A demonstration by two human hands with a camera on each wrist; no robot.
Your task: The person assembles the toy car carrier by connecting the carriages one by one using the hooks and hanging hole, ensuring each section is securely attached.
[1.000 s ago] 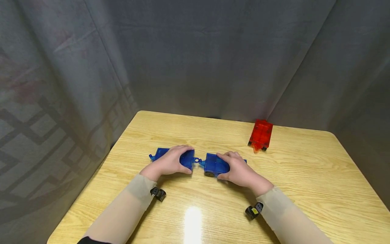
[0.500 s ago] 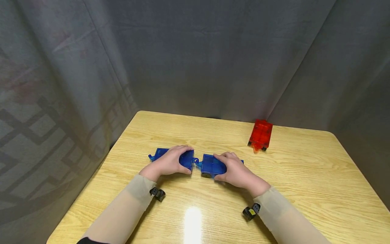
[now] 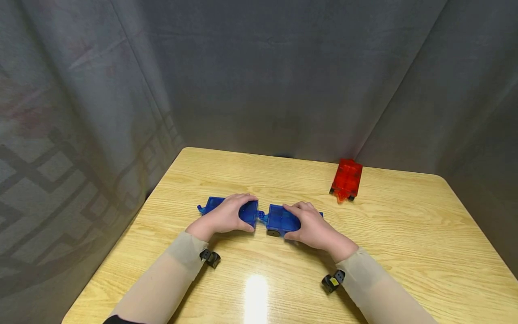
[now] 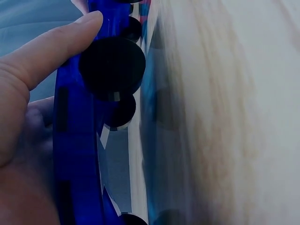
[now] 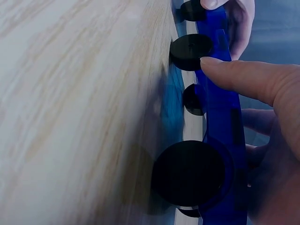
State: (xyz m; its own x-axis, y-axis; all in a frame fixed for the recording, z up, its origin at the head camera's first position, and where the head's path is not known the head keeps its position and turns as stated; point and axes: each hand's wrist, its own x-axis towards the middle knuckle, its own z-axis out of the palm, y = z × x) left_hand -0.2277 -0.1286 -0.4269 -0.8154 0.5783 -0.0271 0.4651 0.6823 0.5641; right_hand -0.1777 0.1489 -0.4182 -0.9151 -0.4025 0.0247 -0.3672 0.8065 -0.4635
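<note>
Two see-through blue toy wagons stand end to end on the wooden table [image 3: 388, 252]. The left hand [image 3: 224, 216] grips the left wagon [image 3: 249, 210] across its sides, with the thumb on the near side. Across the right wagon [image 3: 279, 218] the right hand [image 3: 313, 228] does the same; in the right wrist view its thumb [image 5: 243, 77] presses the blue side near a black wheel [image 5: 190, 176]. Between the wagons, the ring and hook [image 3: 261, 214] overlap; whether they are fully linked is too small to tell. Each hand hides part of its wagon.
A red toy wagon [image 3: 346, 179] sits near the table's back edge, right of the hands. Grey curtains [image 3: 267, 81] hang behind and at both sides. Small black cameras [image 3: 332, 281] are strapped to the wrists.
The right hand has drawn the right wagon slightly left, and its hook now lies over the left wagon's ring. The left hand and the red wagon stay nearly still.
</note>
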